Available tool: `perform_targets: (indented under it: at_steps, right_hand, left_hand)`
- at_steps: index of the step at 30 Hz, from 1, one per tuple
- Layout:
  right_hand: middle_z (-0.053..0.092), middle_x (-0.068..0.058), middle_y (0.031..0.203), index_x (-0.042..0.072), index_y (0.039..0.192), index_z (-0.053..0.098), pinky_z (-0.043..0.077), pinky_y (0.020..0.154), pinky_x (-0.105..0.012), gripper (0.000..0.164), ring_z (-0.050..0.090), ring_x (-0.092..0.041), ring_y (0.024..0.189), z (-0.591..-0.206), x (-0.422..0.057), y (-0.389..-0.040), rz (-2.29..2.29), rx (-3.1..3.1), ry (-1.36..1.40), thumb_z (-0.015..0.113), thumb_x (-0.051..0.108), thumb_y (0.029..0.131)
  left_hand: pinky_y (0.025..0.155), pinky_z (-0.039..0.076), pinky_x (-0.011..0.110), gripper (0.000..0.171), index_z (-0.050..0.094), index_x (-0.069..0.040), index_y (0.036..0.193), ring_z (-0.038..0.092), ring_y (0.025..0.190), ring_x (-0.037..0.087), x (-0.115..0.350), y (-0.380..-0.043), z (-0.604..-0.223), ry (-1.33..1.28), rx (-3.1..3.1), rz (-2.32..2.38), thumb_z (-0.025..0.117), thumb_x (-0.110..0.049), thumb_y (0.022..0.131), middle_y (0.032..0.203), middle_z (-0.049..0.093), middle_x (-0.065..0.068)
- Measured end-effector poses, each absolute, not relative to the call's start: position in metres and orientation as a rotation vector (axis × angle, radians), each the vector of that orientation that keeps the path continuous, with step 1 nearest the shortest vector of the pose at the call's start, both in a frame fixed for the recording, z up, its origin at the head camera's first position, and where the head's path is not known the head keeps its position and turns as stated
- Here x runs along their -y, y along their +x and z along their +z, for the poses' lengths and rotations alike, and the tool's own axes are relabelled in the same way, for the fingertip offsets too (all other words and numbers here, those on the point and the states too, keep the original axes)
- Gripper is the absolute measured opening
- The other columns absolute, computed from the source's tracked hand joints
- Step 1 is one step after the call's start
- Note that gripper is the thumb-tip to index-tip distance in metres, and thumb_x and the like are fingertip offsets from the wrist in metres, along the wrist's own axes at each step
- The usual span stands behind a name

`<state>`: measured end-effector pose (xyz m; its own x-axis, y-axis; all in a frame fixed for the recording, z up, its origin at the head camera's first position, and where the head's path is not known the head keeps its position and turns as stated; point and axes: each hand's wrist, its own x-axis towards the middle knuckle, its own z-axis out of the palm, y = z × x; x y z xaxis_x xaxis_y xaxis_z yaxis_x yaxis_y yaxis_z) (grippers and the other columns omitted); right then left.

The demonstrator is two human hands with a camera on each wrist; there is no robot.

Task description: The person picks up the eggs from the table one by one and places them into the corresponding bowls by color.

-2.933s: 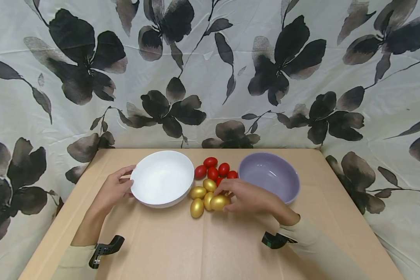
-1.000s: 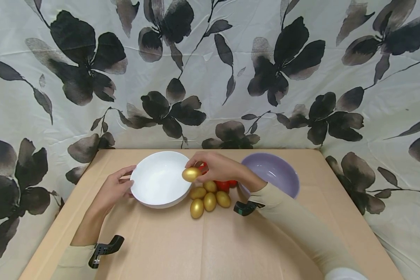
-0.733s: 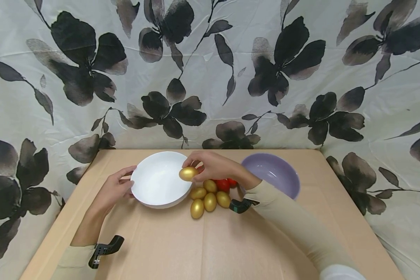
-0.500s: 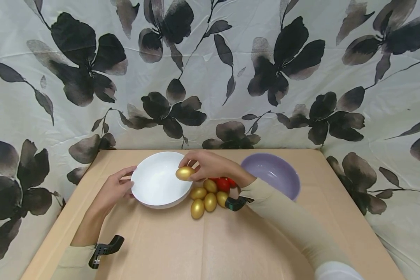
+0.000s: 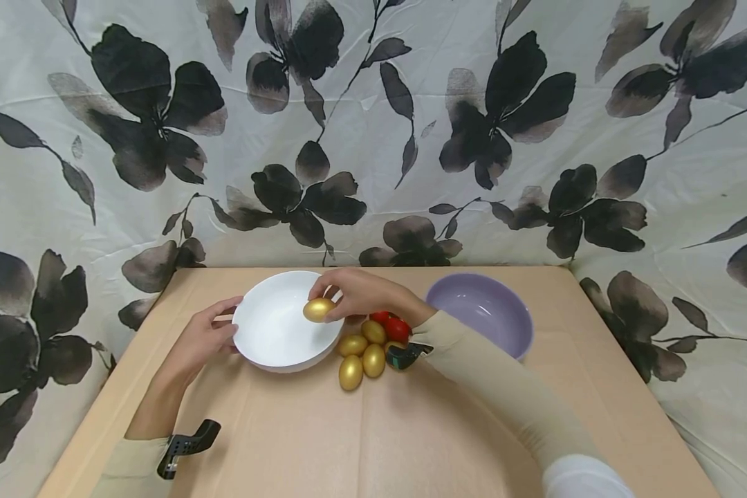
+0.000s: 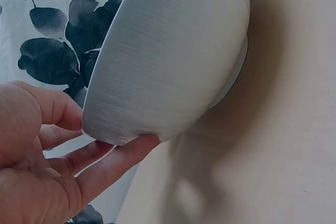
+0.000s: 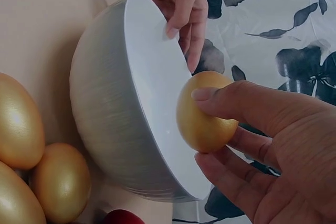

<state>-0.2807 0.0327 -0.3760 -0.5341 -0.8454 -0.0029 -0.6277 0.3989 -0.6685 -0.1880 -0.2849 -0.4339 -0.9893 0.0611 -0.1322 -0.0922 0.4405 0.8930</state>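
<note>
A gold egg [image 5: 319, 310] is pinched between the thumb and fingers of my right hand [image 5: 357, 294], over the right part of the white bowl [image 5: 277, 325]. In the right wrist view the egg [image 7: 205, 113] is at the bowl's rim, thumb across its side. My left hand [image 5: 208, 335] grips the bowl's left edge; in the left wrist view its fingers [image 6: 118, 161] lie against the outer wall. Several more gold eggs [image 5: 351, 372] rest on the table right of the bowl. Red eggs [image 5: 398, 329] lie behind them, partly hidden by my right hand and forearm.
A purple bowl [image 5: 485, 311] stands at the right of the table [image 5: 299, 443], partly behind my right sleeve. Floral cloth [image 5: 373, 138] hangs behind the table and along its sides. Each wrist carries a black camera mount [image 5: 189, 443].
My right hand picked a gold egg from the group and carried it left and up, over the white bowl. The left hand and the bowl have stayed in place.
</note>
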Motion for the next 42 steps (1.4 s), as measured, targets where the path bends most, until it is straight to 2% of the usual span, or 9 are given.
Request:
perform_targets:
  at_steps: [4, 9, 13, 20, 31, 42]
  right_hand:
    - [0.069, 0.001, 0.115, 0.012, 0.115, 0.072, 0.056, 0.089, -0.02, 0.031, 0.067, -0.016, 0.108, -0.379, -0.028, -0.284, -0.861, -2.311, -1.283, 0.078, 0.008, 0.086]
    - [0.069, 0.002, 0.115, 0.013, 0.116, 0.072, 0.055, 0.097, -0.031, 0.032, 0.067, -0.017, 0.108, -0.385, -0.021, -0.289, -0.839, -2.289, -1.278, 0.079, 0.007, 0.086]
    - [0.069, 0.003, 0.115, 0.013, 0.116, 0.071, 0.053, 0.102, -0.034, 0.032, 0.067, -0.017, 0.108, -0.389, -0.016, -0.292, -0.836, -2.256, -1.277, 0.078, 0.005, 0.086]
    - [0.069, 0.004, 0.115, 0.012, 0.117, 0.07, 0.052, 0.103, -0.031, 0.032, 0.068, -0.015, 0.108, -0.396, -0.006, -0.297, -0.804, -2.236, -1.274, 0.078, 0.005, 0.086]
    - [0.069, 0.006, 0.113, 0.014, 0.116, 0.071, 0.05, 0.093, -0.015, 0.03, 0.064, -0.012, 0.106, -0.409, 0.011, -0.299, -0.659, -2.25, -1.269, 0.077, 0.006, 0.088]
    - [0.069, 0.006, 0.11, 0.014, 0.117, 0.073, 0.049, 0.091, -0.015, 0.029, 0.061, -0.012, 0.102, -0.421, 0.024, -0.294, -0.463, -2.284, -1.342, 0.073, 0.004, 0.089]
  left_hand:
    - [0.083, 0.061, 0.048, 0.058, 0.032, -0.005, 0.158, 0.055, 0.123, 0.045, 0.285, -0.188, -0.434, -0.03, -2.533, 1.599, 0.049, -0.003, 0.102, 0.151, 0.037, 0.029]
    - [0.083, 0.061, 0.049, 0.058, 0.032, -0.004, 0.158, 0.056, 0.121, 0.044, 0.285, -0.188, -0.433, -0.028, -2.531, 1.599, 0.049, -0.003, 0.102, 0.151, 0.037, 0.03]
    - [0.084, 0.061, 0.049, 0.058, 0.032, -0.004, 0.158, 0.057, 0.121, 0.044, 0.286, -0.188, -0.433, -0.024, -2.534, 1.596, 0.049, -0.003, 0.102, 0.151, 0.037, 0.03]
    - [0.083, 0.062, 0.048, 0.058, 0.032, -0.004, 0.158, 0.058, 0.118, 0.043, 0.285, -0.189, -0.432, -0.018, -2.536, 1.593, 0.049, -0.002, 0.102, 0.15, 0.037, 0.03]
    - [0.078, 0.063, 0.043, 0.059, 0.032, -0.003, 0.157, 0.059, 0.117, 0.043, 0.284, -0.19, -0.431, -0.004, -2.529, 1.608, 0.05, -0.002, 0.102, 0.15, 0.037, 0.03]
    - [0.081, 0.063, 0.046, 0.059, 0.031, -0.002, 0.158, 0.059, 0.117, 0.043, 0.286, -0.19, -0.433, -0.003, -2.519, 1.601, 0.051, -0.002, 0.102, 0.151, 0.036, 0.031]
